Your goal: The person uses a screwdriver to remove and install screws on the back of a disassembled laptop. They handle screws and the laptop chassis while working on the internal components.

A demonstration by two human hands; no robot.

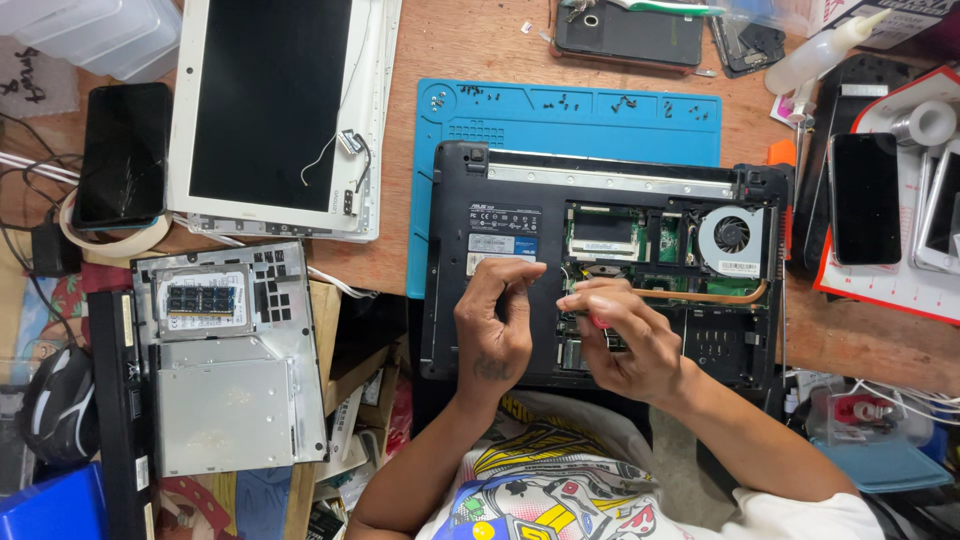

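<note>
At the far left edge of the wooden table (pixel 450 40) lies a dark phone with a cracked screen (pixel 124 155), and just right of it a detached white-framed display panel (pixel 270 110) with loose thin wires at its lower right corner. Below these, off the table's near left corner, a silver bottom cover (pixel 225 360) rests on cardboard, with a memory module in its window.

Toward the middle, a blue work mat (pixel 560 115) holds small screws in its top tray slots. The opened black laptop base (pixel 600 260) lies upside down on the mat, reaching over the table's near edge, with its circuit board, copper heat pipe and round fan (pixel 733 238) exposed on the right side.

The left hand (pixel 492 325) rests on the laptop's underside near the label, thumb and forefinger pinched together; whether something tiny sits between them cannot be told. Just right of it, the right hand (pixel 625 340) is closed around a red-handled tool (pixel 597 322), likely a small screwdriver, its tip hidden among the board parts.

To do this well, I judge the tool should stand square to the fastener, with light downward pressure, while the left hand steadies the base and keeps clear of the heat pipe.

At the right edge lie more phones (pixel 865 198), a roll of tape (pixel 925 122) and a white squeeze bottle (pixel 820 52).
</note>
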